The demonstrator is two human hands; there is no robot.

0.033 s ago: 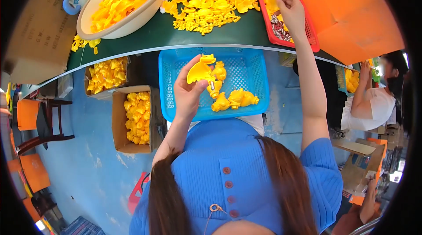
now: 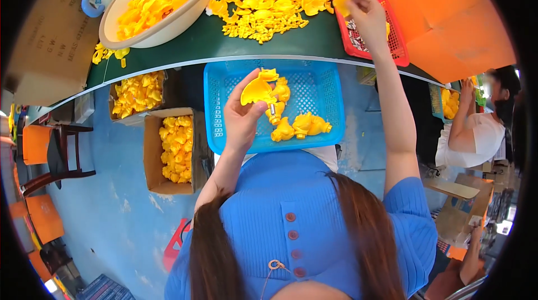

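My left hand (image 2: 240, 120) is closed on a hollow yellow plastic shell (image 2: 256, 91), pinched between thumb and fingers above a blue plastic basket (image 2: 216, 137) at my lap. A small silvery cylinder (image 2: 273, 109) shows at the shell's lower end. Several yellow molded figures (image 2: 302, 125) lie in the blue basket. At the upper right, my right hand (image 2: 369, 24) pinches a thin yellow plastic piece (image 2: 341, 5) over a red basket (image 2: 397, 33). Small silvery and dark red parts (image 2: 355, 35) lie in that basket, partly hidden by the hand.
A green-topped table (image 2: 190, 56) curves across in front, with loose yellow pieces (image 2: 274, 5) heaped on it. A cream basin (image 2: 106, 30) of yellow parts stands at the left. Cardboard boxes (image 2: 154, 160) of yellow parts sit below. At the right, another person (image 2: 476, 132) sits.
My right hand has shifted slightly down and left over the red basket, the thin yellow piece moving with it. My left hand keeps its hold on the shell.
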